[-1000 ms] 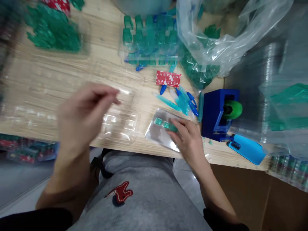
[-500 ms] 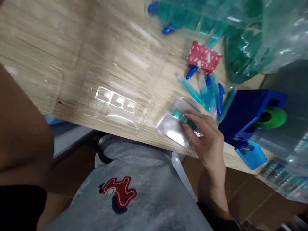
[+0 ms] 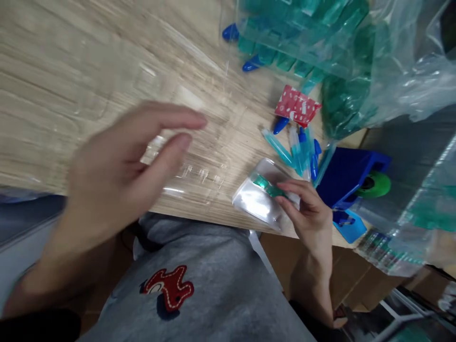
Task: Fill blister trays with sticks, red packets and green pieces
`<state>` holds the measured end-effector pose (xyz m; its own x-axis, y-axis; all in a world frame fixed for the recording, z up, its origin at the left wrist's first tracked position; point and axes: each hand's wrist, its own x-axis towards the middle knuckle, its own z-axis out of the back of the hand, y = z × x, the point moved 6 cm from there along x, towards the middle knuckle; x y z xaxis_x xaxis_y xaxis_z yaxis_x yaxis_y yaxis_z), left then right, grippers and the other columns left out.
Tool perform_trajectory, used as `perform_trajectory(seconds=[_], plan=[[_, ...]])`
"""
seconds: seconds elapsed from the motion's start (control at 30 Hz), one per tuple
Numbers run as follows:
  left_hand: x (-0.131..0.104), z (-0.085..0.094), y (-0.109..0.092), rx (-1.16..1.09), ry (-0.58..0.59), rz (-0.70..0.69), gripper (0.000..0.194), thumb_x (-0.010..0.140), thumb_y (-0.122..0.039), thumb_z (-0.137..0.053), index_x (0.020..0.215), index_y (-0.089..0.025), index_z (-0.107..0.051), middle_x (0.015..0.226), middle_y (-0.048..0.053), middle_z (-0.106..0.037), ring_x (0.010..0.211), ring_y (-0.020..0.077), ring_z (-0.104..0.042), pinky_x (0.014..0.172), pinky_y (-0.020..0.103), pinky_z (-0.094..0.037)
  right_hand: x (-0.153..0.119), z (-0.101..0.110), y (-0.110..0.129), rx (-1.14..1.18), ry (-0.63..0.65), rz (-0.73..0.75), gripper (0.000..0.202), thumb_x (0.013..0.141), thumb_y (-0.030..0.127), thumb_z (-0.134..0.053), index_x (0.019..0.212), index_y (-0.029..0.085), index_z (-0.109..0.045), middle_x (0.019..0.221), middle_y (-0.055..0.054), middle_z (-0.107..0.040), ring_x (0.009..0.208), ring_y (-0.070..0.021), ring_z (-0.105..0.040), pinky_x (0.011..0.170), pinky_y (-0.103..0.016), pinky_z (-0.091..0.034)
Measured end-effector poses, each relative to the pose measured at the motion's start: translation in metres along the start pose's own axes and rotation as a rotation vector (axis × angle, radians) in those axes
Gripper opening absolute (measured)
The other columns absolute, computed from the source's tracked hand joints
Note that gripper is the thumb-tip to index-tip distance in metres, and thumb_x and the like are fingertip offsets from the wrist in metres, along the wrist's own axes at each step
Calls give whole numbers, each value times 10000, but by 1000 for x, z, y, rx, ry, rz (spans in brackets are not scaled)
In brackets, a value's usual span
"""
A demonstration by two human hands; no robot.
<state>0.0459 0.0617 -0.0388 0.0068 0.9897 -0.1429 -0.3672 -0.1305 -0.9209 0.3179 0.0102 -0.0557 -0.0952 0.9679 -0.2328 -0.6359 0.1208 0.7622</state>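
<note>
My right hand (image 3: pixel 311 211) pinches a small green translucent plastic piece (image 3: pixel 262 182) between thumb and fingers. The piece lies over a stack of clear, shiny plastic sheets (image 3: pixel 249 200) at the table's front edge. My left hand (image 3: pixel 121 166), slightly blurred, hovers over a clear moulded plastic tray (image 3: pixel 208 187), thumb and forefinger apart with nothing between them. The hand hides part of that tray. Just beyond the right hand lie several light-blue translucent tubes (image 3: pixel 280 149) and blue caps (image 3: pixel 314 161).
A red patterned packet (image 3: pixel 297 105) lies behind the tubes. Green pieces in clear plastic (image 3: pixel 295 61) fill the back right. On the right stand a blue tape dispenser (image 3: pixel 344 178) with green tape (image 3: pixel 377 184) and a light-blue flat object (image 3: pixel 351 230). More clear trays (image 3: pixel 81 76) cover the left of the table.
My left hand has come in from the left edge to over the clear tray. My right hand stays at the green piece on the sheets. The whole view has shifted a little.
</note>
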Motion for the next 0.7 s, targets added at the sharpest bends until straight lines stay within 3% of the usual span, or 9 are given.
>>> perform_trajectory(seconds=[0.13,0.27,0.33,0.43,0.53,0.6,0.63,0.7], plan=[[-15,-40,-15,72,191,-243,206,942,-124,-505,1096,-171,-633,1092,34,-697,1059,112,-631,945,251,-506,-3,-2,13,-193,23,148,122,865,170,-653,967,237,-656,984,-36,-699,969,-206,-646,838,-383,-514],[-31,-77,-32,-32,397,-337,210,941,-155,-524,1132,-207,-595,1120,48,-686,1086,139,-636,953,293,-533,-10,7,30,-105,-29,274,148,848,107,-625,909,240,-611,871,-21,-691,843,-187,-668,736,-324,-534],[-36,-93,-42,-94,491,-319,218,921,-195,-576,1138,-217,-585,1101,53,-695,1044,155,-660,914,304,-564,-10,10,35,38,-73,279,140,851,129,-631,919,249,-602,850,-18,-681,803,-177,-677,681,-289,-551],[-26,-98,-46,-158,444,-218,158,902,-233,-610,1059,-240,-599,999,24,-718,892,149,-694,770,283,-604,0,11,51,135,-74,336,119,877,201,-637,975,267,-623,879,-20,-697,825,-178,-697,692,-282,-577],[8,-69,-44,-124,261,-258,78,914,-235,-574,979,-235,-616,929,6,-717,828,138,-689,708,270,-588,26,28,79,-2,-101,481,167,898,266,-623,1059,280,-665,1046,-51,-719,962,-209,-699,803,-349,-583],[41,-27,-38,-18,62,-361,103,906,-254,-563,973,-220,-632,945,17,-707,854,145,-673,758,292,-569,54,61,97,-174,-292,557,174,904,262,-606,1057,251,-690,1092,-78,-720,1018,-228,-683,864,-386,-554],[60,0,-33,65,-92,-398,123,899,-263,-558,979,-220,-641,953,24,-699,872,152,-660,785,308,-553,70,81,104,-292,-433,564,159,902,234,-598,1017,221,-708,1050,-93,-733,1000,-229,-684,870,-386,-537],[98,49,-16,277,-353,-404,150,867,-287,-574,970,-219,-661,941,41,-677,886,179,-634,827,352,-516,113,117,98,-532,-560,286,225,924,161,-512,984,128,-726,1045,-141,-729,1052,-247,-661,909,-394,-478]])
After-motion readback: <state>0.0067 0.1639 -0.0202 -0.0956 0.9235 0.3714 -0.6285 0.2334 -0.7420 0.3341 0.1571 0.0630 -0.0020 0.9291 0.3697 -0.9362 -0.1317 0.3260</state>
